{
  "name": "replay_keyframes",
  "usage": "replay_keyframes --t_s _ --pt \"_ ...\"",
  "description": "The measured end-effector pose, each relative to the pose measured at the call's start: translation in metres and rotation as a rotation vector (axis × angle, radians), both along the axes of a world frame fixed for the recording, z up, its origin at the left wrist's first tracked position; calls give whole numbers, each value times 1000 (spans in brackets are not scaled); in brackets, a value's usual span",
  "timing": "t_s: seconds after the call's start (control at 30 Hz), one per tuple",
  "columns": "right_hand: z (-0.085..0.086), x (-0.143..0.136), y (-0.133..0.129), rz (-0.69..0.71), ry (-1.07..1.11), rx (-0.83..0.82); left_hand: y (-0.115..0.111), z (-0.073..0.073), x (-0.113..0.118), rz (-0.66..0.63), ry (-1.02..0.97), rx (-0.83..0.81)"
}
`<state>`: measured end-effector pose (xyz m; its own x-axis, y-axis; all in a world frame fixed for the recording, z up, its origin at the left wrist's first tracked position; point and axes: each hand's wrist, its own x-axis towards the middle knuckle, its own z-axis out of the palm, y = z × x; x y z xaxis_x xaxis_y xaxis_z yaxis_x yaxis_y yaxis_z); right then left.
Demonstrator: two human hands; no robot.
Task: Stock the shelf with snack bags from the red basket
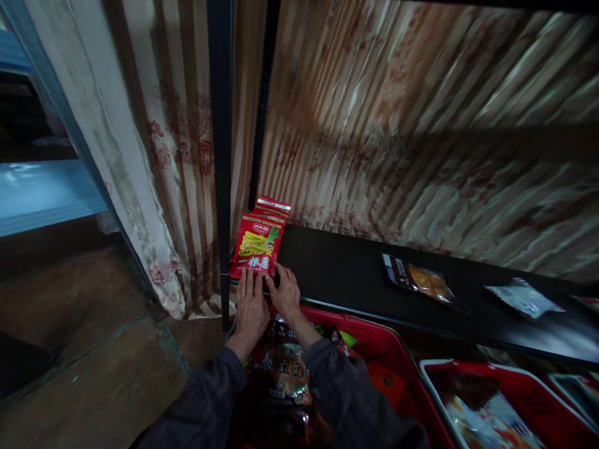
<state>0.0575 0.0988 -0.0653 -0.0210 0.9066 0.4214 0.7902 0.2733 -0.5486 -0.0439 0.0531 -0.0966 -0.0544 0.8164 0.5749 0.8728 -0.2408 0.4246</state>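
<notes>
A red snack packet (256,240) with yellow sticks and green onion pictured on it lies at the left end of the black shelf, with the top of at least one more red packet showing behind it. The fingers of my left hand (251,308) are stretched out flat against the packet's lower edge. At its lower right corner is my right hand (286,292), thumb and fingers apart, touching the packet. Below my forearms, a red basket (393,340) holds dark snack bags (287,368), partly covered by my sleeves.
Further right on the shelf (337,265) lie a brown snack packet (421,280) and a silvery-white packet (524,298). A second red basket (538,380) with bags stands at lower right. A black post (221,156) rises left of the red packet; striped curtains (374,125) hang behind.
</notes>
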Motion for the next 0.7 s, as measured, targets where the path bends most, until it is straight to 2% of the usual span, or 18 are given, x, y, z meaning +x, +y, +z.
replay_keyframes --t_s 0.4,0.6,0.7 --pt "-2 4 -1 25 11 11 5 -5 -1 -45 -59 56" --pt "0 6 -4 48 104 52 1 6 0 -24 -36 54" --pt "3 10 -14 30 170 115 -7 12 4 -63 -31 92"
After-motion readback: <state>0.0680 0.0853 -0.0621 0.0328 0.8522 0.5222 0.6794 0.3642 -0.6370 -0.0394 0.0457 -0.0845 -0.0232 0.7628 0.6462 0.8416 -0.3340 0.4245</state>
